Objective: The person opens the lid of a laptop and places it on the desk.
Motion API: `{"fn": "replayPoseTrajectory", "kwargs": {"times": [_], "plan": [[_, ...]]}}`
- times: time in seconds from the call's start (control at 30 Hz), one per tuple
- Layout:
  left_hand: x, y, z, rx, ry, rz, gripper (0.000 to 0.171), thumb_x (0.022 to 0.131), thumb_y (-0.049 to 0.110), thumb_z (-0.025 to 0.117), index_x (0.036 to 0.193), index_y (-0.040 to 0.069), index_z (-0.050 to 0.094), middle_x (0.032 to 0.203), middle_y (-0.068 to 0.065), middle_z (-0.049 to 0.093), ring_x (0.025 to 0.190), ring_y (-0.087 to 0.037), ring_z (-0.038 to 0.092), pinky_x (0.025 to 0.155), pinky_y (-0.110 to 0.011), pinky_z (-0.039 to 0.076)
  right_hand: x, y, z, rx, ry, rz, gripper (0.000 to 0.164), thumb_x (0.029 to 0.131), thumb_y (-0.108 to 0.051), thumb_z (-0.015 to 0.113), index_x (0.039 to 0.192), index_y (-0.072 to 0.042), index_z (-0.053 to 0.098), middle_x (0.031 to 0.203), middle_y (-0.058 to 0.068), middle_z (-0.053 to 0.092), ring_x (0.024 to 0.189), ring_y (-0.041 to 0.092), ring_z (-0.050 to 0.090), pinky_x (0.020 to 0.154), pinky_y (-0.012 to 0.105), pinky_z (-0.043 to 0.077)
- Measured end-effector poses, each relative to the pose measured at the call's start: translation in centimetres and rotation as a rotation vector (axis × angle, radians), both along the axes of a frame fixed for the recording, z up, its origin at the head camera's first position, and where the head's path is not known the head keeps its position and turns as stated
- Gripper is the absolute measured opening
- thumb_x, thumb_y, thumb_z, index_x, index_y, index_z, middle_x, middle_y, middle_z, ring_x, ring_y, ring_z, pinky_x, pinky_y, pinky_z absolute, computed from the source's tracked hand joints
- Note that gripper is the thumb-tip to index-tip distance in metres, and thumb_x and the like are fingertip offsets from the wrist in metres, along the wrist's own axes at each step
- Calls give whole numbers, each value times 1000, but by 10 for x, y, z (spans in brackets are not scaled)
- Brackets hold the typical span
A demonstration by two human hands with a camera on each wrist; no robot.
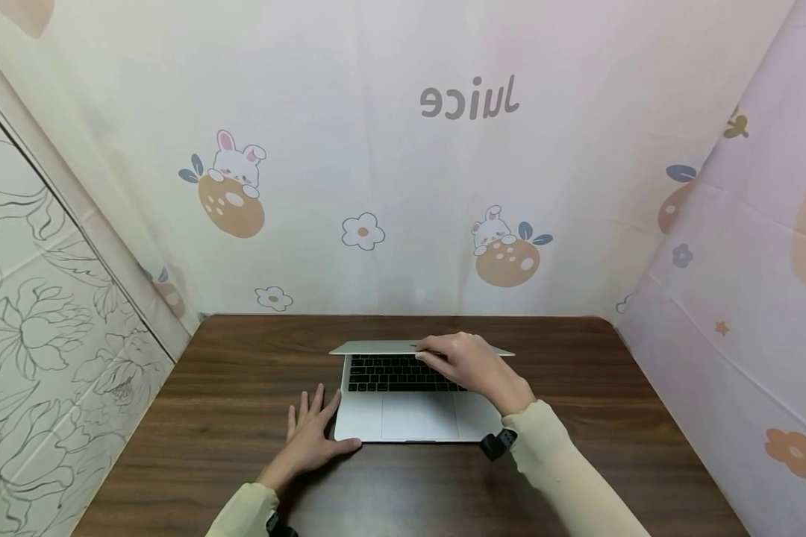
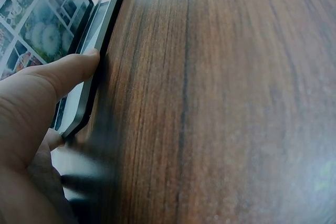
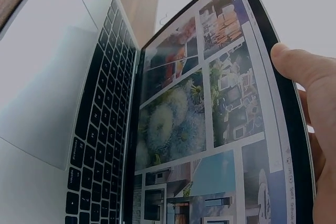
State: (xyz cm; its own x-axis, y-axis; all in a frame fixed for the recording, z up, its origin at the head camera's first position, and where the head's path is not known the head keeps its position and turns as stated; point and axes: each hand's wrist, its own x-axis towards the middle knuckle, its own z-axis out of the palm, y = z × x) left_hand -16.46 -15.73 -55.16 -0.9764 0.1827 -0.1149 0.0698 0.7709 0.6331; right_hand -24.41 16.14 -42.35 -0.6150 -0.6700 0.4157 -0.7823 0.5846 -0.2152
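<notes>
Pale sleeves reach to a part-open laptop on the table, the left hand spread wide at its near left corner, the right hand pinching the free edge of the lid, apparently to swing it, which next calls for a steady base.

We see a silver laptop with black keys, brown wood-grained worktop and, at twelve o'clock, cream rabbit-printed cloth.
</notes>
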Motion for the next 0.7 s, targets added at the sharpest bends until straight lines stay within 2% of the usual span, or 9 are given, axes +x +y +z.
{"fn": "replayPoseTrajectory", "kwargs": {"times": [0.33,0.7], "plan": [[0,0,1,-1,-9,3,105,82,60,79,163,15,31,172,-23,7,156,-51,-10,120,-70,-12,-4,-2,-1,-19,51,-32,11,100,-21,70,107,-16,75,90,-7,78,60,-5,53,55,17,47],[-2,0,-1,3,-13,3,104,82,60,79,163,15,31,172,-21,6,157,-49,-10,120,-69,-13,-1,-4,-2,5,101,-30,10,96,-15,75,105,-13,74,86,-3,77,51,-4,41,47,15,35]]}}
